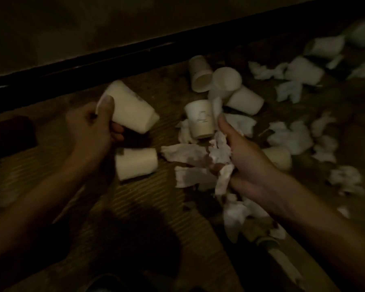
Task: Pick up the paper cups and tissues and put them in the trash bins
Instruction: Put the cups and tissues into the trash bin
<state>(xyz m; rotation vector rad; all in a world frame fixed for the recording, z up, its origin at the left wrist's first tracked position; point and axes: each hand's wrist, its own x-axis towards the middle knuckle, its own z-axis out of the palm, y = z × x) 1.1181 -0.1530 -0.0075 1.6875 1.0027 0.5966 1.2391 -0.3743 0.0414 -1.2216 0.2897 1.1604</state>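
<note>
Fingers of the left hand [89,125] curl around a paper cup [129,108] at centre left, thumb over its rim; the right hand [247,157] bunches crumpled tissues [219,150], likely gathering loads. More cups [226,81] litter the mat [156,207] at upper right; no bins visible.

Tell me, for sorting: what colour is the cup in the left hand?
Plain off-white cup, head view.

Matt paper cups [199,119], crumpled tissues [291,138]

Cream paper cups [131,108], white tissues [291,137], ribbed olive-brown mat [156,207].
</note>
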